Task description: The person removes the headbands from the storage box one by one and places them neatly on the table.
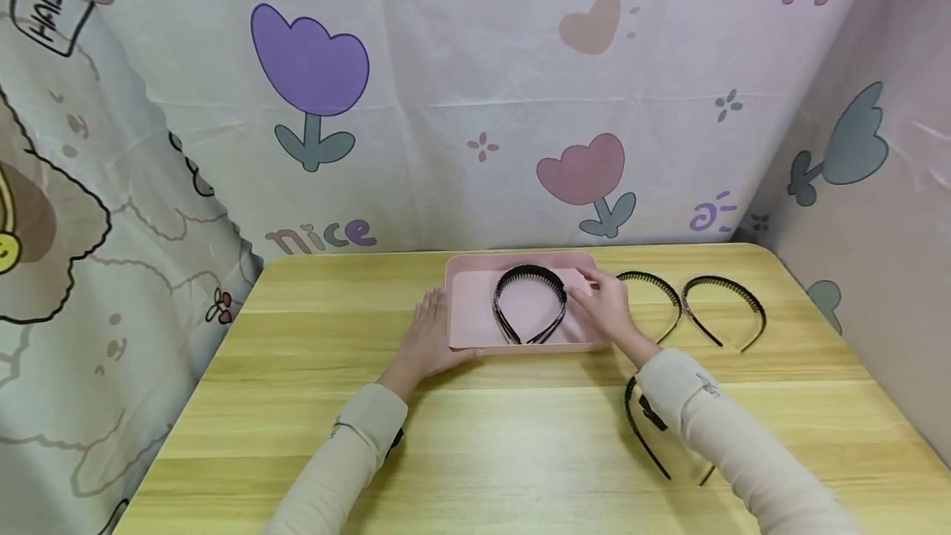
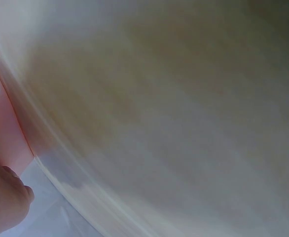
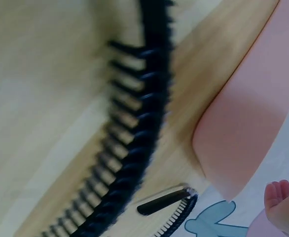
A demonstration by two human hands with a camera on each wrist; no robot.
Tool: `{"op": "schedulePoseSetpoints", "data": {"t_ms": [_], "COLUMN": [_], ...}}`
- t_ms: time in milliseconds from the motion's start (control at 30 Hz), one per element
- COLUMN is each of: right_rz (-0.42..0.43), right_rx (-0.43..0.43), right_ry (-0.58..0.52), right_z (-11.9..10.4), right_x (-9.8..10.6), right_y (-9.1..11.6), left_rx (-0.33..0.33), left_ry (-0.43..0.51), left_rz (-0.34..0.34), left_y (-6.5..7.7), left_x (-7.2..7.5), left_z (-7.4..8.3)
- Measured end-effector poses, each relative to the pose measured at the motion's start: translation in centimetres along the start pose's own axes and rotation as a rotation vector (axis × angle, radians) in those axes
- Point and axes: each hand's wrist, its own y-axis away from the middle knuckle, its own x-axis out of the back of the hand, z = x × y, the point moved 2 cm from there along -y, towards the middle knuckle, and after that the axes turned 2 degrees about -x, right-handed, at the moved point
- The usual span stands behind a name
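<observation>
A shallow pink tray lies at the back of the table, with black toothed headbands stacked over one another inside it. My left hand rests against the tray's left end, fingers straight along the outside and thumb at the front edge. Over the tray's right end is my right hand, its fingertips right beside the stacked headbands. In the right wrist view the fingers of that hand bend loosely with nothing seen between them. The left wrist view shows part of the left hand by the pink tray wall.
Right of the tray lie two more black headbands, one partly behind my right hand and one farther right. Another headband lies nearer, partly under the right forearm. A printed curtain hangs behind the wooden table.
</observation>
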Motion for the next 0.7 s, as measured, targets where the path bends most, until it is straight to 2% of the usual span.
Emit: {"op": "schedulePoseSetpoints", "data": {"t_ms": [267, 500, 700], "right_rz": [-0.003, -0.004, -0.073], "right_rx": [-0.070, -0.084, -0.147], "right_ry": [-0.022, -0.016, 0.049], "right_z": [-0.7, -0.6, -0.5], "right_x": [-1.5, -2.5, -3.0], "right_y": [-1.6, -2.8, -3.2], "left_rx": [-0.006, 0.006, 0.005], "left_ry": [-0.003, 0.010, 0.013], "left_rz": [0.010, 0.000, -0.001], "left_y": [0.1, 0.0, 0.0], "left_x": [0.2, 0.3, 0.3], "left_z": [0.1, 0.2, 0.2]}}
